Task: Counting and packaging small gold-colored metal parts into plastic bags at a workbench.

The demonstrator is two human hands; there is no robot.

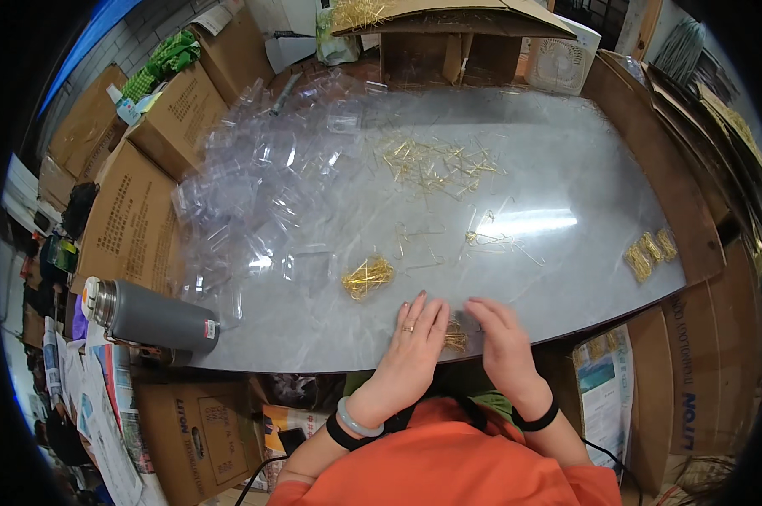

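Observation:
My left hand (pixel 413 344) lies nearly flat at the table's near edge, fingers stretched out, a ring on one of them. Beside it, my right hand (pixel 506 347) is turned on its side with its fingers extended and slightly curved. Between the two hands sits a small bundle of gold wire hooks (pixel 456 336), with what looks like clear plastic around it. The hands partly cover it. Just beyond the left hand is a larger heap of gold hooks (pixel 367 277). Several loose hooks (pixel 491 232) are scattered farther out.
Many clear plastic boxes (pixel 267 169) cover the table's left side. A pile of gold hooks (pixel 436 164) lies at the far middle. Three tied bundles (pixel 651 253) rest near the right edge. A grey flask (pixel 158 316) lies at the near left. Cardboard boxes (pixel 132 223) border the table.

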